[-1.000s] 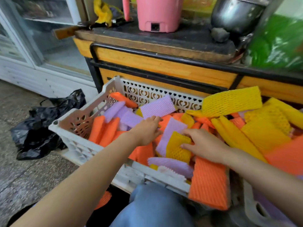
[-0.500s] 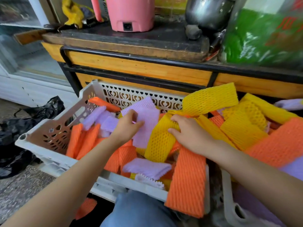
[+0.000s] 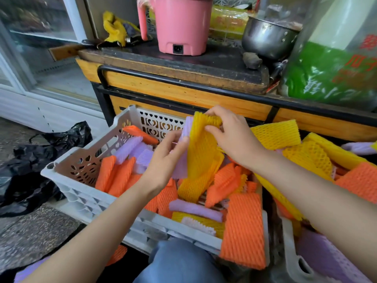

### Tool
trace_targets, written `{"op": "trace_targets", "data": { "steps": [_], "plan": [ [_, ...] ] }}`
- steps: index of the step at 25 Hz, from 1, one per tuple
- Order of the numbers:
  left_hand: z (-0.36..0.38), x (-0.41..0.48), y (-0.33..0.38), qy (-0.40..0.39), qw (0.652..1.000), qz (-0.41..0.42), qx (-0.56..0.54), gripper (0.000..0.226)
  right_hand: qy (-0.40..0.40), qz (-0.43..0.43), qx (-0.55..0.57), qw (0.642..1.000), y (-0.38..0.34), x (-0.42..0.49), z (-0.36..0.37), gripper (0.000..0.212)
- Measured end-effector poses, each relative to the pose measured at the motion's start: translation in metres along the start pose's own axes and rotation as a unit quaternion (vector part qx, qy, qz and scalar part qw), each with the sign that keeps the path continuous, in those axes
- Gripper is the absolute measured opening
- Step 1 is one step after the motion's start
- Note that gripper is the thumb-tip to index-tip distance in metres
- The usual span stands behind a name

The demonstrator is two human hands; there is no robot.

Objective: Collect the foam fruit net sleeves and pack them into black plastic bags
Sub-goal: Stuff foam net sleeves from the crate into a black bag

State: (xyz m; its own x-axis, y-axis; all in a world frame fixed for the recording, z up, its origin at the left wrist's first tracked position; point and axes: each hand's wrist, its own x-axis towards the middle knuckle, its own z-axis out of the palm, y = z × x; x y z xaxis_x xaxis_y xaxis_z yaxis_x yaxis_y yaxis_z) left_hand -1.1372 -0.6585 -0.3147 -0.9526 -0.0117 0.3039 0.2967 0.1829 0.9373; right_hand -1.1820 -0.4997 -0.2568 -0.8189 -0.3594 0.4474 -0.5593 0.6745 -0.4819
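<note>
We hold a flat purple foam net sleeve (image 3: 180, 167) in our left hand (image 3: 163, 160), thumb & fingers curled round it, above the white perforated plastic crate (image 3: 81, 193). Our right hand (image 3: 232, 137) pinches the top edge of a yellow foam net sleeve (image 3: 202, 152), which lies flat against the purple one; both approx upright. Can't tell if the yellow's lower end touches the pile. Crate holds loose orange, purple & yellow sleeves; a long orange foam net sleeve (image 3: 242, 227) hangs over its front rim. Crumpled black plastic bag (image 3: 30, 176) lies on the floor left of the crate, well apart from both hands. Pink plastic pot (image 3: 181, 23) & steel pot (image 3: 267, 37) sit on the wooden counter (image 3: 183, 92) behind.
</note>
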Motion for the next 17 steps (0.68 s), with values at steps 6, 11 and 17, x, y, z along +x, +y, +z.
{"op": "trace_targets", "data": {
  "steps": [6, 11, 17],
  "plan": [
    [-0.013, -0.014, -0.008, 0.085, 0.995, 0.032, 0.032, 0.020, -0.038, 0.018, 0.128, 0.991, -0.022, -0.005, 0.000, 0.040],
    [-0.017, -0.030, -0.006, 0.111, 0.993, 0.040, 0.022, 0.027, -0.192, 0.089, 0.052, 0.976, 0.005, -0.042, -0.019, 0.038],
    [-0.010, -0.038, 0.003, 0.079, 0.996, 0.036, 0.021, 0.015, -0.360, 0.151, -0.166, 0.905, 0.040, -0.110, -0.031, 0.083]
  ]
}}
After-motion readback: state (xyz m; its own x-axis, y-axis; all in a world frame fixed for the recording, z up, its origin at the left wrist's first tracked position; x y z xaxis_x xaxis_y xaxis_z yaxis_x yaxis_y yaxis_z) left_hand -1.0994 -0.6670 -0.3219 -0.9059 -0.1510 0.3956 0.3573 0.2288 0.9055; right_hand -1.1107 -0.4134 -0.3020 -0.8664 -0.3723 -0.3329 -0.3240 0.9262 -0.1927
